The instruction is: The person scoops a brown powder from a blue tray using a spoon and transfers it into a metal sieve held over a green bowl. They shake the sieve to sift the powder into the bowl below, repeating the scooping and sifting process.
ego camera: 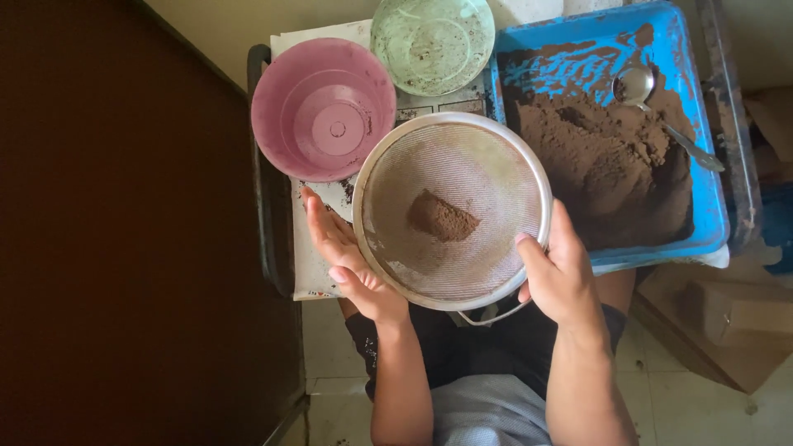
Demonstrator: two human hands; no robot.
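Nearest: person seated, both forearms coming up from the bottom of the view. Hands are apart, one on each side of a round metal sieve [453, 211], holding it between them. Left hand [347, 260] is flat and open against the sieve's left rim, fingers extended along the edge, not curled over it. Right hand [557, 272] grips the lower right rim, thumb hooked over the top edge. So the sieve sits dead centre between the hands, neither clearly nearer; round, so no real long axis, only a wire loop handle [494, 316] poking out toward the person's body. It looks held roughly level, mesh up, with a small clump of brown powder [442, 218] left near the middle of the mesh. Cannot tell if the sieve rests on anything underneath. Beyond, left: empty pink bowl [323, 108], its rim just beside the sieve's upper left edge. Beyond, right: blue tray [702, 177] heaped with the same brown powder, a metal spoon [652, 103] lying in it. Farthest: a pale green bowl [433, 43], smudged, on the paper-covered counter [314, 268].
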